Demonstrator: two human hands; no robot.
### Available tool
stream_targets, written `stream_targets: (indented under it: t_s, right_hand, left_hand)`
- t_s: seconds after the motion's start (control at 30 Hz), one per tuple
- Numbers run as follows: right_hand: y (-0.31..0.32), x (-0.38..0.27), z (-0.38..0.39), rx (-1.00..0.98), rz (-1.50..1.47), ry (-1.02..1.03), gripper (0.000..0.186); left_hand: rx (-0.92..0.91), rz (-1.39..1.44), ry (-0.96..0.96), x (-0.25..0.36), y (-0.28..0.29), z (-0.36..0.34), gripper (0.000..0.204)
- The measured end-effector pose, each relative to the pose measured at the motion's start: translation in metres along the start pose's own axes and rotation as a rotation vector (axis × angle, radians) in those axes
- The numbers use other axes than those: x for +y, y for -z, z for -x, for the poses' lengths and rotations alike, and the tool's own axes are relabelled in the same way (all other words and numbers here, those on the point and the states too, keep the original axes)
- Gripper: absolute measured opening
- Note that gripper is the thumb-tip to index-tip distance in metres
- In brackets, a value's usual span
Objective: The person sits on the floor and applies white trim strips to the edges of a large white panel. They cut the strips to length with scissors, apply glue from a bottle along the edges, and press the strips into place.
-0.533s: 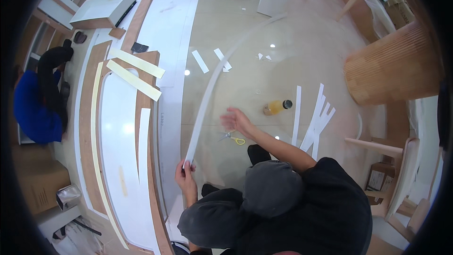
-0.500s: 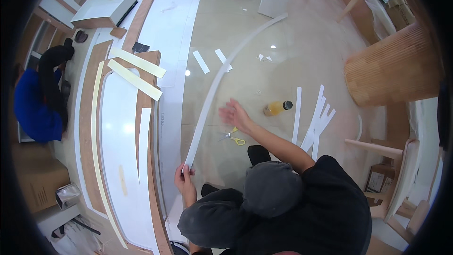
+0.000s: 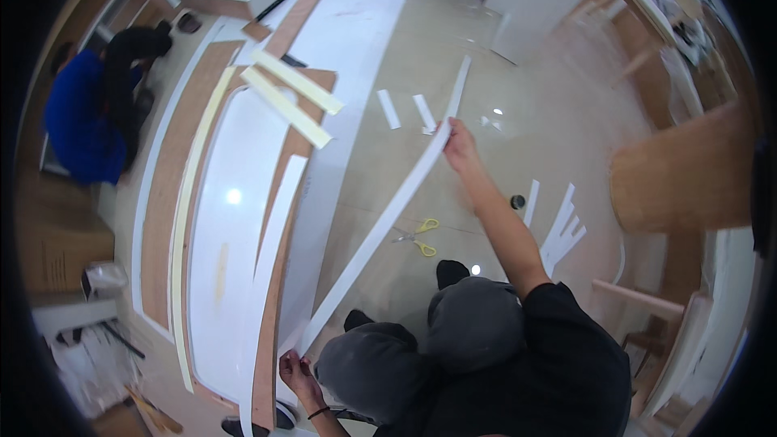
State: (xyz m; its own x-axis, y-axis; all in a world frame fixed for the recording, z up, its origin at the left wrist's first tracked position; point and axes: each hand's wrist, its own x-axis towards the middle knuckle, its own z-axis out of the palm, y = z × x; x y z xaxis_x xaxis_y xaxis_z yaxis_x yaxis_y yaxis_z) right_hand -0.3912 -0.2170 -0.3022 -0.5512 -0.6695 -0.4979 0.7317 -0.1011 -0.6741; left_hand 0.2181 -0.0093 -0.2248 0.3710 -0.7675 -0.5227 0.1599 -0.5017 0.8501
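A long white strip (image 3: 380, 231) slants across in front of me above the floor. The fingers of my right hand (image 3: 460, 146) are closed round it toward its far part, and its end sticks out beyond them. My left hand (image 3: 298, 371) pinches the near end, low beside the panel's edge. Left of the strip lies a wooden panel (image 3: 271, 414) with a white rounded inset. A loose white strip (image 3: 279, 218) and two cream strips (image 3: 287, 117) rest on it. Beneath my right forearm, yellow-handled scissors (image 3: 425, 236) lie open on the floor.
Black bottle cap (image 3: 518, 202) shows beside my right forearm; the bottle is mostly hidden. White strips (image 3: 562, 231) fan out on the right, near a ribbed wooden drum (image 3: 676, 174). Short white offcuts (image 3: 388, 109) lie ahead. A person in blue (image 3: 85, 121) crouches far left.
My right hand has gone forward and taken hold of the white strip, which it was apart from before. My left hand has moved down and nearer with the strip's end. The view has shifted.
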Motion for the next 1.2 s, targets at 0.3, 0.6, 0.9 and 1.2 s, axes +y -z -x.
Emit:
stream_targets:
  t_s: [0.3, 0.6, 0.9, 1.2]
  right_hand:
    - [-0.096, -0.106, 0.074, -0.143, 0.362, 0.303, 0.021]
    - [-0.192, -0.078, 0.09, -0.399, 0.701, 0.234, 0.024]
    - [-0.218, -0.051, 0.1, -0.447, 0.666, 0.106, 0.023]
    - [-0.21, -0.053, 0.131, -0.509, 0.7, 0.137, 0.029]
  left_hand:
    - [0.242, 0.151, -0.168, 0.03, 0.064, 0.11, 0.011]
    - [0.846, 0.023, -0.395, 0.064, 0.092, 0.145, 0.03]
    - [0.871, 0.03, -0.346, 0.06, 0.122, 0.126, 0.039]
    - [0.904, -0.175, -0.385, 0.098, 0.098, 0.136, 0.045]
